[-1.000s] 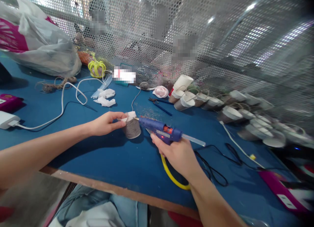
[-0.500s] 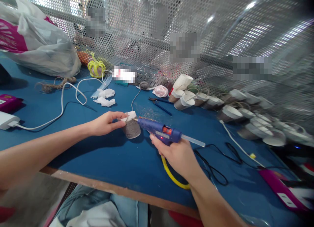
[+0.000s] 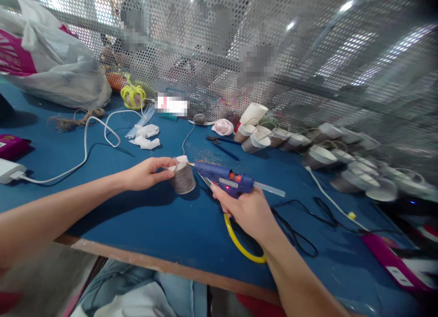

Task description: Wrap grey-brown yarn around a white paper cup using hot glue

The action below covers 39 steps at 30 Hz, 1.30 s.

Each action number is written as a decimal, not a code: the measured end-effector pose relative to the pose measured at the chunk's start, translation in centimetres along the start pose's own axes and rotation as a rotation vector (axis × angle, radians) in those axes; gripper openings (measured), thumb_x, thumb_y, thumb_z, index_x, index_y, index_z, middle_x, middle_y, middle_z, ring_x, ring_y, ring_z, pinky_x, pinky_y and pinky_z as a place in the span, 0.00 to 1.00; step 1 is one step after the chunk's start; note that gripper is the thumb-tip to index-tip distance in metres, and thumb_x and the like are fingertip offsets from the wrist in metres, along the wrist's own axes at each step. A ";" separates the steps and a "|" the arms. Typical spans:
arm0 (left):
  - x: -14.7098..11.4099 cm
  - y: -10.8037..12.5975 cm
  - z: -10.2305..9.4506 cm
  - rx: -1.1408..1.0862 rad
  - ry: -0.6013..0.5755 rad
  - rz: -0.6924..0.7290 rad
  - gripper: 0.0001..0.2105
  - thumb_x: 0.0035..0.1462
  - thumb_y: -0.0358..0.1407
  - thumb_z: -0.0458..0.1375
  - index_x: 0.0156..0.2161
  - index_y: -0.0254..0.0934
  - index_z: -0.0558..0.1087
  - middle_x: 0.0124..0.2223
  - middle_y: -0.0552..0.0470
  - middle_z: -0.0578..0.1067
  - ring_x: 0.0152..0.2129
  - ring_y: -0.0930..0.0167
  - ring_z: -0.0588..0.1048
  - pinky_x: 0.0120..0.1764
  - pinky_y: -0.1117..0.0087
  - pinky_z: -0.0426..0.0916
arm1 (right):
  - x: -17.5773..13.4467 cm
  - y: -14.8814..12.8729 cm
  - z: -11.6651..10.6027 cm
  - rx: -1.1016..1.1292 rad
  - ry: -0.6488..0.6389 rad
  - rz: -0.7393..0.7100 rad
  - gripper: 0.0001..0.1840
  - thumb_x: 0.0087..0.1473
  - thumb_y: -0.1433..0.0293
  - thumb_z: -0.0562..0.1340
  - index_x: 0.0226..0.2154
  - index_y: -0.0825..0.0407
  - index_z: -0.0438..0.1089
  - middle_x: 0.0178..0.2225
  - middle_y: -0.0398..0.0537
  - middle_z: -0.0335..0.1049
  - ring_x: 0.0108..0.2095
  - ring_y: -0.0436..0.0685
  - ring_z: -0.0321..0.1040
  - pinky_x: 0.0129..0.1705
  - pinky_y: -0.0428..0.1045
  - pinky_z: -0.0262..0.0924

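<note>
My left hand (image 3: 150, 173) pinches the white edge of a small paper cup (image 3: 185, 180) wrapped in grey-brown yarn, standing on the blue table. A strand of yarn runs from the cup back to a grey yarn ball (image 3: 199, 119). My right hand (image 3: 251, 210) is wrapped round a blue hot glue gun (image 3: 219, 173) with a red light on. A clear glue stick (image 3: 270, 189) sticks out of its back end. The gun's nozzle is at the right side of the cup's top. Scissors with a yellow handle (image 3: 239, 244) also hang from my right hand, their blades partly hidden under the gun.
Blue-handled pliers (image 3: 224, 148) and a pink rolled flower (image 3: 223, 127) lie behind the cup. Several yarn-wrapped cups (image 3: 256, 141) with handles stand at the right. A black cable (image 3: 297, 226) loops beside my right arm. A white cable (image 3: 87, 139) and a plastic bag (image 3: 65, 66) are at left.
The glue gun's nozzle has shifted slightly left and down at the cup's edge, and more of the scissors' blades shows. My left hand keeps its pinch on the cup.
</note>
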<state>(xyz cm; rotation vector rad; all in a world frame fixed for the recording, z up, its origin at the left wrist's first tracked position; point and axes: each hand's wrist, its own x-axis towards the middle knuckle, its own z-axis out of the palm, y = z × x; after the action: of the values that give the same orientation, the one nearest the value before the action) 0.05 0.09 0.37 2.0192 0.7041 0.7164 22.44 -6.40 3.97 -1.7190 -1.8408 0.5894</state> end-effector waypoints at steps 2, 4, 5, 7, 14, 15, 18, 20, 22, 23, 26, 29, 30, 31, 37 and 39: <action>0.0 0.0 0.0 -0.007 0.004 -0.008 0.10 0.56 0.36 0.46 0.35 0.32 0.66 0.40 0.47 0.71 0.39 0.69 0.67 0.46 0.66 0.60 | -0.1 0.0 0.1 0.005 -0.003 0.002 0.18 0.47 0.59 0.57 0.14 0.53 0.64 0.11 0.43 0.63 0.15 0.51 0.63 0.21 0.47 0.59; 0.0 0.0 0.0 -0.004 0.005 -0.008 0.10 0.56 0.36 0.46 0.35 0.32 0.66 0.40 0.47 0.71 0.39 0.69 0.67 0.46 0.67 0.60 | 0.0 0.1 0.1 0.002 0.006 -0.001 0.18 0.47 0.60 0.57 0.15 0.53 0.64 0.10 0.42 0.62 0.14 0.51 0.63 0.20 0.46 0.59; 0.0 -0.1 0.0 0.001 0.005 -0.006 0.10 0.56 0.36 0.46 0.35 0.32 0.66 0.41 0.47 0.71 0.39 0.69 0.67 0.46 0.67 0.60 | 0.1 0.1 0.1 0.001 0.011 -0.010 0.18 0.47 0.60 0.57 0.15 0.53 0.65 0.10 0.42 0.61 0.14 0.50 0.62 0.20 0.46 0.58; 0.0 -0.1 0.0 0.014 0.002 -0.001 0.10 0.56 0.36 0.46 0.35 0.32 0.66 0.42 0.47 0.71 0.41 0.69 0.67 0.47 0.67 0.60 | 0.3 0.1 0.0 0.004 0.015 -0.024 0.17 0.47 0.60 0.57 0.15 0.53 0.65 0.09 0.41 0.60 0.13 0.50 0.61 0.20 0.46 0.58; -0.1 0.1 0.0 0.004 0.001 0.004 0.10 0.56 0.36 0.47 0.35 0.32 0.67 0.41 0.46 0.71 0.40 0.69 0.67 0.47 0.66 0.60 | 0.2 -0.1 0.0 0.046 0.003 0.022 0.17 0.46 0.60 0.57 0.16 0.54 0.65 0.10 0.42 0.61 0.14 0.50 0.61 0.20 0.46 0.59; -0.1 0.1 0.0 0.003 0.004 0.002 0.10 0.56 0.36 0.47 0.35 0.32 0.67 0.41 0.46 0.71 0.40 0.69 0.68 0.46 0.66 0.60 | 0.2 -0.1 0.0 0.051 0.003 0.026 0.17 0.46 0.60 0.57 0.16 0.54 0.65 0.10 0.41 0.61 0.14 0.50 0.61 0.20 0.46 0.58; 0.0 0.0 0.1 0.002 0.001 -0.010 0.10 0.56 0.36 0.47 0.36 0.32 0.66 0.41 0.46 0.71 0.40 0.68 0.67 0.47 0.66 0.60 | 0.2 -0.2 -0.1 0.050 -0.008 0.035 0.17 0.46 0.60 0.57 0.16 0.54 0.65 0.10 0.41 0.60 0.14 0.50 0.61 0.20 0.46 0.58; 0.0 -0.1 0.1 0.004 -0.010 -0.014 0.10 0.56 0.36 0.47 0.37 0.32 0.66 0.41 0.46 0.71 0.41 0.68 0.67 0.47 0.65 0.59 | 0.2 -0.2 -0.1 0.048 -0.020 0.033 0.17 0.46 0.60 0.57 0.16 0.54 0.65 0.10 0.42 0.60 0.14 0.50 0.61 0.20 0.46 0.58; 0.0 -0.2 0.0 0.006 -0.012 -0.016 0.10 0.56 0.36 0.47 0.37 0.32 0.66 0.40 0.46 0.71 0.42 0.67 0.66 0.48 0.65 0.59 | 0.2 -0.2 -0.2 0.053 -0.026 0.028 0.17 0.47 0.61 0.57 0.16 0.54 0.65 0.11 0.42 0.60 0.14 0.50 0.61 0.21 0.46 0.58; 0.0 -0.2 0.0 0.005 -0.009 -0.019 0.10 0.56 0.36 0.47 0.37 0.31 0.66 0.40 0.46 0.70 0.43 0.67 0.66 0.48 0.65 0.58 | 0.2 -0.2 -0.2 0.055 -0.025 0.028 0.16 0.47 0.61 0.57 0.16 0.54 0.65 0.10 0.42 0.60 0.14 0.50 0.60 0.21 0.46 0.58; -0.1 -0.3 0.0 -0.002 0.000 -0.024 0.10 0.56 0.36 0.47 0.37 0.32 0.66 0.41 0.46 0.70 0.43 0.67 0.66 0.48 0.65 0.58 | 0.2 -0.2 -0.2 0.080 -0.029 0.034 0.16 0.46 0.62 0.57 0.15 0.53 0.63 0.10 0.41 0.60 0.14 0.49 0.60 0.21 0.45 0.58; -0.1 -0.3 0.0 -0.007 0.003 -0.032 0.09 0.56 0.36 0.47 0.35 0.32 0.66 0.41 0.46 0.70 0.42 0.68 0.66 0.48 0.65 0.58 | 0.1 -0.4 -0.2 0.115 -0.051 0.046 0.16 0.46 0.62 0.57 0.15 0.53 0.62 0.11 0.41 0.60 0.14 0.49 0.60 0.20 0.44 0.58; -0.1 -0.2 0.0 -0.007 0.007 -0.036 0.09 0.56 0.36 0.47 0.35 0.31 0.66 0.41 0.46 0.70 0.42 0.68 0.66 0.48 0.65 0.58 | 0.1 -0.4 -0.2 0.122 -0.054 0.047 0.15 0.46 0.62 0.58 0.15 0.53 0.62 0.11 0.41 0.60 0.14 0.48 0.60 0.20 0.44 0.58; -0.1 -0.2 0.1 -0.007 0.014 -0.039 0.09 0.56 0.36 0.47 0.34 0.31 0.65 0.41 0.45 0.70 0.42 0.68 0.66 0.48 0.65 0.58 | 0.0 -0.4 -0.2 0.127 -0.054 0.047 0.15 0.46 0.62 0.58 0.15 0.52 0.62 0.10 0.40 0.59 0.13 0.48 0.60 0.19 0.44 0.57; 0.0 -0.3 0.1 -0.018 0.031 -0.055 0.09 0.56 0.37 0.48 0.32 0.32 0.65 0.39 0.47 0.70 0.39 0.69 0.66 0.46 0.67 0.59 | 0.1 -0.4 -0.3 0.168 -0.078 0.054 0.11 0.45 0.64 0.58 0.18 0.53 0.65 0.10 0.39 0.58 0.13 0.47 0.57 0.18 0.44 0.56; 0.0 -0.4 0.2 -0.022 0.037 -0.071 0.09 0.55 0.37 0.48 0.32 0.32 0.65 0.38 0.48 0.70 0.38 0.69 0.67 0.45 0.68 0.60 | 0.1 -0.4 -0.3 0.216 -0.100 0.042 0.11 0.45 0.64 0.58 0.18 0.53 0.65 0.10 0.38 0.57 0.12 0.47 0.56 0.18 0.44 0.55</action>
<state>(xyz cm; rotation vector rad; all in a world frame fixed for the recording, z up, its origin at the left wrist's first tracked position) 0.08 0.15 -0.03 1.9555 0.7819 0.7182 22.35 -6.36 4.40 -1.6133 -1.7400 0.8715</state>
